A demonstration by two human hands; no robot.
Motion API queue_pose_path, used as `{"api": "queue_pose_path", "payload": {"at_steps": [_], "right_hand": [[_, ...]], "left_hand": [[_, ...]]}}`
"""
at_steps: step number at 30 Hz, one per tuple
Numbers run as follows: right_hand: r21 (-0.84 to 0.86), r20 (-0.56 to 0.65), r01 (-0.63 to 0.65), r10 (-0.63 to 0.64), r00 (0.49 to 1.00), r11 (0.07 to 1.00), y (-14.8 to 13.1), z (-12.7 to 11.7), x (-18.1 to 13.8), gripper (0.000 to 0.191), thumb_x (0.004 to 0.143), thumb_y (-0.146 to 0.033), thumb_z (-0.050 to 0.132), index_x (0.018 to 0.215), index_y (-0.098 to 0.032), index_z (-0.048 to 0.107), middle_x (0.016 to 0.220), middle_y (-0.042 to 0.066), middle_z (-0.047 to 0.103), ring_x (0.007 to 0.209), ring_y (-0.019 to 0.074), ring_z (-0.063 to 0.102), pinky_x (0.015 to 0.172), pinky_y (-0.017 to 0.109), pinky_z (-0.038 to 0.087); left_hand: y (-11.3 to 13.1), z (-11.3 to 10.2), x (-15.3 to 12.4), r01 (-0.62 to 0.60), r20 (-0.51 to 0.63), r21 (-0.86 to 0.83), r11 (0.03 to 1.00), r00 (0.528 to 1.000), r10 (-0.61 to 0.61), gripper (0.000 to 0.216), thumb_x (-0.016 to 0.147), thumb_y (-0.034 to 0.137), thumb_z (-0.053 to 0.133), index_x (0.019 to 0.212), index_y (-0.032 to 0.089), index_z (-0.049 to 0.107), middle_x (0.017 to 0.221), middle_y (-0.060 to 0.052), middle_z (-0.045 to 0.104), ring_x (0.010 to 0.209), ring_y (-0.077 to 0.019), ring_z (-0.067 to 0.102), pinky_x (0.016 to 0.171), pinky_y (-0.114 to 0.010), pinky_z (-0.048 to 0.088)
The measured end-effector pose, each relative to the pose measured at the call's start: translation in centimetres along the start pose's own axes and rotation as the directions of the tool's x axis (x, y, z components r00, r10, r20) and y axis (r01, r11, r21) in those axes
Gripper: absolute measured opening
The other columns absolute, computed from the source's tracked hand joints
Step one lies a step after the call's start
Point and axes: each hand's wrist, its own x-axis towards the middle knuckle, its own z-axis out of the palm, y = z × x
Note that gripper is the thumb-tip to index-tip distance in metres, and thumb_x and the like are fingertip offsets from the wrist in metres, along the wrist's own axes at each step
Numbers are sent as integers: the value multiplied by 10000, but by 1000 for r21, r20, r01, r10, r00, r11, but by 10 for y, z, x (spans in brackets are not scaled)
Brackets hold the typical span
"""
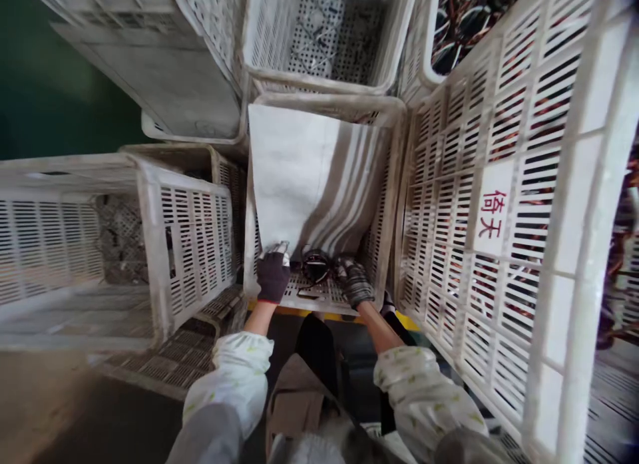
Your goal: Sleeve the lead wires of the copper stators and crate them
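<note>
Both my hands wear dark gloves and reach into a white slatted plastic crate in front of me. My left hand pinches the near corner of a white sheet that lines the crate and holds it lifted. My right hand rests low in the crate, closed around a dark round part with wires lying on the crate floor under the sheet's edge.
A tall white crate with red characters on a label stands to the right, holding copper-wound parts. More white crates stand at the left and behind. A yellow floor line runs under the crate. Green floor shows at the upper left.
</note>
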Motion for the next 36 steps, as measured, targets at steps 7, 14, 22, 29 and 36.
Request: {"api": "queue_pose_path", "payload": {"at_steps": [7, 14, 22, 29, 36], "right_hand": [[-302, -214, 240, -311, 926, 923, -34, 5, 87, 511, 975, -275, 530, 1476, -176, 544, 1607, 114, 411, 1462, 355, 338, 1242, 632, 137], [-435, -93, 353, -431, 897, 828, -13, 33, 174, 524, 1010, -402, 546, 1521, -300, 497, 1630, 60, 384, 1515, 429, 186, 1163, 758, 40], [-438, -48, 406, -472, 880, 802, -13, 32, 198, 568, 984, -482, 567, 1517, -297, 500, 1613, 47, 413, 1515, 447, 180, 1161, 760, -45], [-383, -137, 393, -472, 871, 836, -22, 45, 210, 516, 997, -426, 529, 1479, -245, 546, 1587, 64, 450, 1499, 414, 235, 1205, 719, 12], [-368, -29, 457, -502, 865, 810, -20, 13, 237, 586, 1003, -456, 520, 1518, -178, 491, 1622, 114, 389, 1514, 348, 249, 1238, 645, 53]], "left_hand": [[34, 2, 100, -371, -240, 118, 921, 890, 389, 463, 1032, 337, 488, 1495, 352, 484, 1643, -15, 337, 1570, -282, 206, 1296, -631, 38], [16, 18, 190, -381, -142, 205, 902, 900, 412, 550, 1021, 388, 504, 1554, 358, 374, 1679, -42, 244, 1586, -345, 82, 1173, -785, -128], [0, 35, 220, -359, -105, 177, 916, 919, 380, 566, 1017, 383, 490, 1564, 309, 366, 1680, -39, 250, 1581, -348, 88, 1201, -747, -104], [0, 35, 221, -311, -59, 216, 925, 942, 331, 600, 1020, 453, 431, 1591, 304, 323, 1692, -48, 197, 1579, -369, 84, 1213, -749, -52], [-5, 5, 243, -386, 2, 222, 896, 919, 395, 569, 1014, 475, 428, 1564, 339, 385, 1683, -65, 231, 1576, -368, 122, 1209, -747, -30]]}}
